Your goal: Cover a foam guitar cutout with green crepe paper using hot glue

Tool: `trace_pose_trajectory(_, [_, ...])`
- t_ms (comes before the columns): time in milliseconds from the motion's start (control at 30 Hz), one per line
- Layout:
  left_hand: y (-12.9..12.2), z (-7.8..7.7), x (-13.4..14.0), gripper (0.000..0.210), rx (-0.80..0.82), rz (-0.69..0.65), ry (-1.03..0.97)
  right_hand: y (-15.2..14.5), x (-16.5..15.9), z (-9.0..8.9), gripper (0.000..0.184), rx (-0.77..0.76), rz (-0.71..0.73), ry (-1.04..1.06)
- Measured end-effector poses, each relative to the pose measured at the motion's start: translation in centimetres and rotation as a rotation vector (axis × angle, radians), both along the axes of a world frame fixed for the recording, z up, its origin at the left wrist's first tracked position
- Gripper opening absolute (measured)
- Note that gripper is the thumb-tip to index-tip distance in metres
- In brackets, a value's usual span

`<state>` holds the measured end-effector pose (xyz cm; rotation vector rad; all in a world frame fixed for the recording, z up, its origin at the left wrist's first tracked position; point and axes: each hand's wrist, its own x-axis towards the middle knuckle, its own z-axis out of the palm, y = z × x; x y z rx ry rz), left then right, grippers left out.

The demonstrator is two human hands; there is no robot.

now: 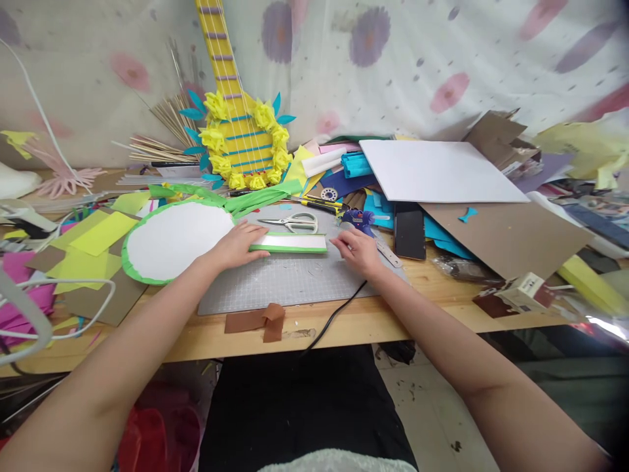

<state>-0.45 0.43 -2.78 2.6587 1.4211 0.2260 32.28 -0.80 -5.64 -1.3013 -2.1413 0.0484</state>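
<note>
A white guitar-shaped cutout with green paper round its edge lies on the table, its rounded body (179,239) at the left and its narrow neck (295,243) pointing right. My left hand (239,244) rests flat where body and neck meet, fingers stretched out and thumb apart. Just beyond the neck's right end is my right hand (358,250), its fingers drawn together in a pinch; what they hold, if anything, is too small to make out. Behind that hand lies a blue glue gun (358,219). Scissors (295,223) lie behind the neck on the grey cutting mat (275,283).
A yellow paper guitar (246,141) with flowers leans on the curtain. Right of the mat are a phone (409,231), a white board (437,172) and brown cardboard (511,236). A black cord (339,314) crosses the front edge near brown paper strips (250,321).
</note>
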Motion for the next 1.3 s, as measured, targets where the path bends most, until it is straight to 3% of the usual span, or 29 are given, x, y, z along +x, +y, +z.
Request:
trace_pose_trajectory(200, [-0.1,-0.8,0.5,0.059,0.029,0.101,-0.008,-1.0,5.0,-0.4,0.051,-0.127,-0.317,0.078])
trace_pose_trajectory(300, [0.0,-0.9,1.0,0.057,0.050,0.149,-0.008,0.1,5.8,-0.8,0.050,-0.096,-0.472,0.130])
trace_pose_trajectory(433, [-0.5,-1.2,2.1,0.055,0.086,0.207,0.024,2.7,4.8,-2.1,0.064,-0.056,-0.481,0.122])
trace_pose_trajectory(567, [-0.7,-1.5,3.2,0.054,0.133,0.237,0.050,4.1,3.5,-2.9,0.048,-0.181,-0.452,0.212])
trace_pose_trajectory(733, [0.9,-1.2,4.3,0.056,0.065,0.293,0.065,3.5,3.3,-2.1,0.040,-0.362,-0.478,0.373])
trace_pose_trajectory(867, [1.7,-0.3,4.7,0.064,0.003,0.300,0.084,3.0,3.2,-1.3,0.045,-0.384,-0.340,0.621])
trace_pose_trajectory(933, [1.7,0.2,4.4,0.075,-0.008,0.302,0.062,2.7,2.7,-0.5,0.045,-0.477,-0.209,0.697])
trace_pose_trajectory(1100, [1.9,1.5,2.2,0.084,-0.052,0.272,-0.017,2.4,0.0,2.6,0.032,-0.766,0.041,0.651])
trace_pose_trajectory(1300, [1.6,1.1,0.1,0.087,-0.003,0.204,-0.065,3.3,-4.5,3.9,0.028,-0.845,0.147,0.564])
